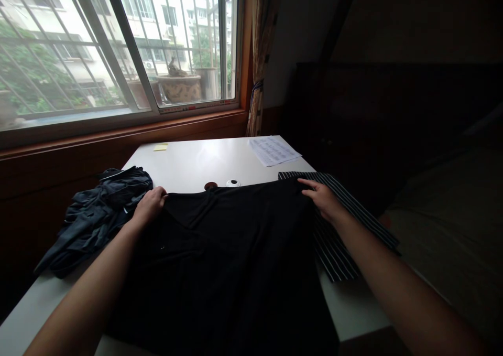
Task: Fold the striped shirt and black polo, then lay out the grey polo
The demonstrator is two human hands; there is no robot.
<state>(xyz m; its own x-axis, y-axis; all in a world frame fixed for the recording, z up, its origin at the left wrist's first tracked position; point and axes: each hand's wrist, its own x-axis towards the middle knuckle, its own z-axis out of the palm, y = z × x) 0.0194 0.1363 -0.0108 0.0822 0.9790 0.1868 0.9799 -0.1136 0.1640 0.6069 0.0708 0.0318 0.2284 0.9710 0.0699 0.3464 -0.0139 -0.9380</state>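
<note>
A black garment (231, 251) lies spread flat over the near half of a white table (196, 162). My left hand (149, 205) is closed on the garment's far left corner, fingers curled around the cloth. My right hand (322, 196) rests on the far right corner, fingers pinched on the cloth's edge. Both arms reach out over the garment.
A crumpled dark blue-grey garment (98, 214) lies at the table's left. A black-and-white striped cloth (341, 230) lies at the right edge. A printed paper sheet (273, 150), a yellow sticky note (160, 147) and two small round objects (222, 184) sit beyond. A barred window (118, 46) is behind.
</note>
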